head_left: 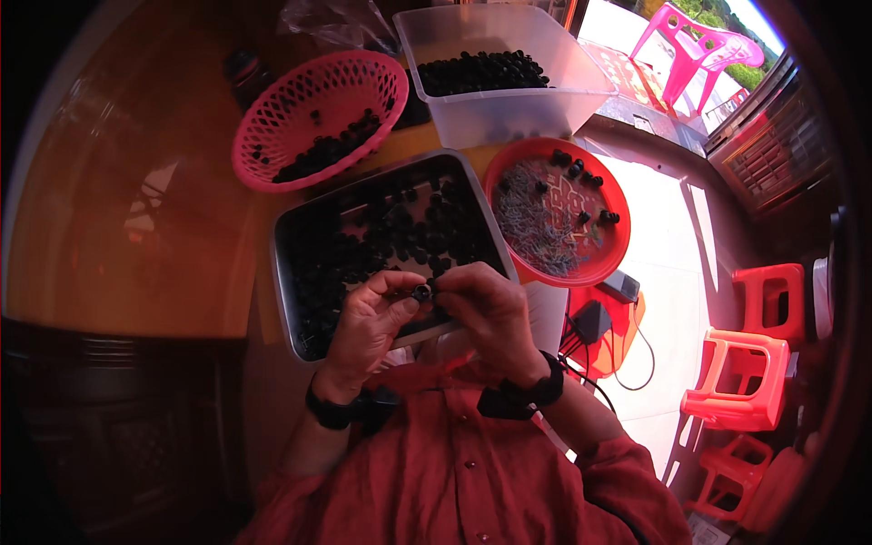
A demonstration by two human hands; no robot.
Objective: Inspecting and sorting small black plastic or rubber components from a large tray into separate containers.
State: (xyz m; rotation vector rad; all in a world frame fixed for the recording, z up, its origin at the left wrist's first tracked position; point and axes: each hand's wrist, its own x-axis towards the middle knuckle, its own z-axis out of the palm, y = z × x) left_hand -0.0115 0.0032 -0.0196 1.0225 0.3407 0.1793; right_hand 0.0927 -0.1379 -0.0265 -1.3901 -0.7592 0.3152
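Note:
My left hand (pixel 368 329) pinches a small round black piece (pixel 421 292) between thumb and fingertips. From the other side my right hand (pixel 495 313) meets it, thumb and fingers pressed together. A second dark bit seems to sit at the right fingertips, too small to name. Both hands are over the near edge of a grey-rimmed tray (pixel 488 218), where many similar black pieces (pixel 391 227) lie loose. Right of the tray, a round red plate (pixel 621 238) carries a heap of thin greyish slivers (pixel 536 222) and several black pieces.
Behind the tray stand a pink lattice basket (pixel 272 118) and a clear plastic tub (pixel 509 113), both holding black pieces. A wooden surface (pixel 136 209) spreads left. Chargers with cables (pixel 595 320) rest on something red at right. Red stools (pixel 740 377) and a pink chair (pixel 695 54) stand beyond.

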